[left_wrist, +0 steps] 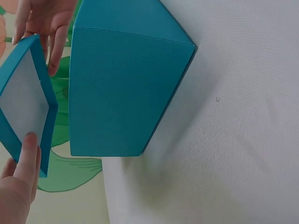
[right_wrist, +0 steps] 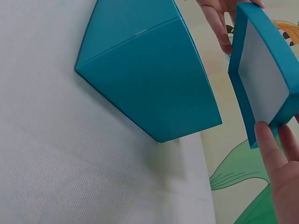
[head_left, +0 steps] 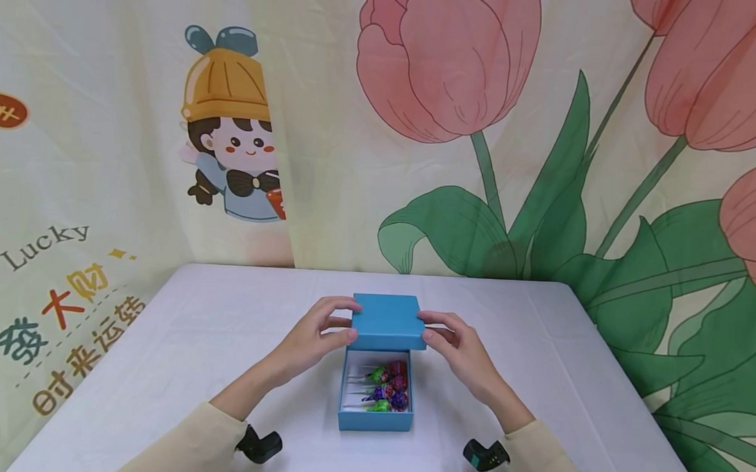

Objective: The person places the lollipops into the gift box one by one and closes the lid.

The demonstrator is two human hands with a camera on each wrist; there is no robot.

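Observation:
Both hands hold a blue box lid (head_left: 384, 319) in the air above and behind the box, one at each side. My left hand (head_left: 320, 329) grips its left edge between thumb and fingers; my right hand (head_left: 458, 344) grips the right edge the same way. The lid's white inside (left_wrist: 23, 95) shows in both wrist views. Below stands the blue box (head_left: 375, 421), uncovered, on the table. Several wrapped lollipops (head_left: 388, 387) lie in it, heads to the right and white sticks to the left. In the right wrist view, only the box's outer walls (right_wrist: 149, 79) are visible.
A white cloth covers the table (head_left: 224, 342), with its far edge behind the lid. Beyond it hangs a printed curtain (head_left: 331, 158) with tulips and a cartoon figure. Black wrist devices (head_left: 259, 445) sit at both sleeves.

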